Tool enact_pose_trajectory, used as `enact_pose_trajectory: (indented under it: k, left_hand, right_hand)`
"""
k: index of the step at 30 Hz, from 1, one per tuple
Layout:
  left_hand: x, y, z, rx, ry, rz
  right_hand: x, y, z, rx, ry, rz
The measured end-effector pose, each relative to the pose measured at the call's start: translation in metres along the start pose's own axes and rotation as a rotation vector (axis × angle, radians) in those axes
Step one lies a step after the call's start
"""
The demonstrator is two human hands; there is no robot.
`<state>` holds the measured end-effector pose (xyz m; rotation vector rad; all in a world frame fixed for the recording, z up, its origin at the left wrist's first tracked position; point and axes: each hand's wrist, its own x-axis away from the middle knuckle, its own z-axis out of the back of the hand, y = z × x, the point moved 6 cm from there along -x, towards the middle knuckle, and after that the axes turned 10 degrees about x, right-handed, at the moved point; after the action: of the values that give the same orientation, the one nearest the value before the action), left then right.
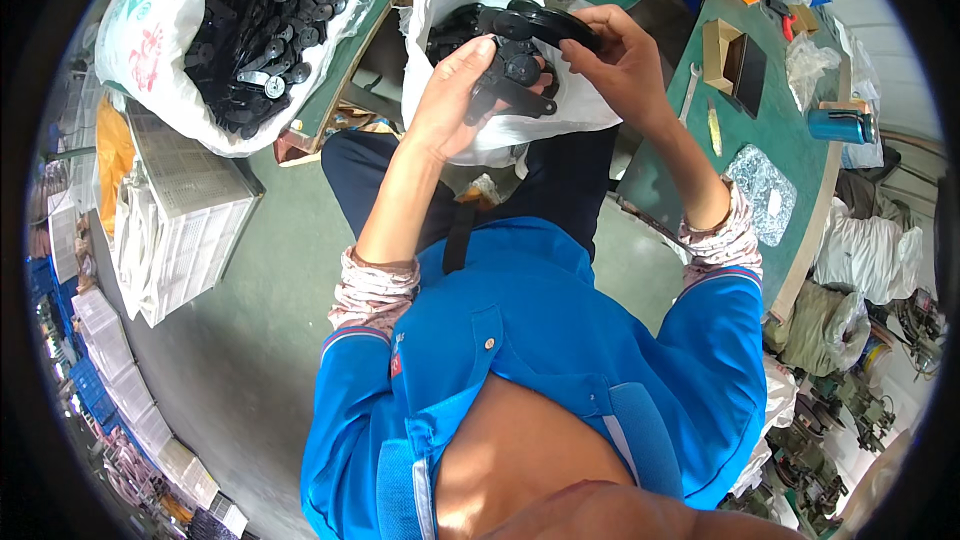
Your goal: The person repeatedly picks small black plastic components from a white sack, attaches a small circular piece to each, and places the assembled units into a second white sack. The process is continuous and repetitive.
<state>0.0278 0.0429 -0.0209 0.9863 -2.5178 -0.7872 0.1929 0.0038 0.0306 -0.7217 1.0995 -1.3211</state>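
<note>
My left hand (447, 98) is closed around several flat black parts (510, 80) with rounded ends, which lie across its palm and fingers. Between the thumb and fingers of my right hand (625, 65) is a black stack of round-ended parts (545, 22), its left end touching or overlapping those in the left hand. Both hands are over the mouth of a white woven sack (590, 112) in front of my knees. More black parts (455, 32) show inside that sack, partly hidden behind my left hand.
A larger white sack (150, 55) full of similar black parts stands at left, above a white plastic crate (190, 240). On the green bench (740, 130) at right lie a wrench (690, 90), a yellow-handled knife (714, 127), a small open box (718, 52) and a blue flask (840, 125).
</note>
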Motion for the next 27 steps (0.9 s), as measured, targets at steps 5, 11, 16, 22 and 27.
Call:
enact_pose_trajectory:
  k: [5,11,16,22,27]
  left_hand:
    - [-0.007,-0.009,0.018,0.235,0.225,-0.032]
    - [-0.016,-0.025,0.016,0.444,0.206,-0.04]
    - [-0.012,-0.03,0.009,0.219,0.101,-0.122]
    - [-0.006,-0.005,0.007,0.244,0.029,-0.166]
    - [0.001,-0.006,-0.006,0.178,-0.157,-0.028]
  right_hand:
    - [0.025,-0.014,-0.004,0.343,0.229,0.082]
    - [0.045,-0.018,-0.046,0.586,0.216,0.353]
    - [0.05,-0.024,-0.059,0.581,0.186,0.449]
    - [0.051,-0.043,-0.044,0.506,0.135,0.529]
    - [0.027,-0.001,-0.013,0.05,0.16,-0.047]
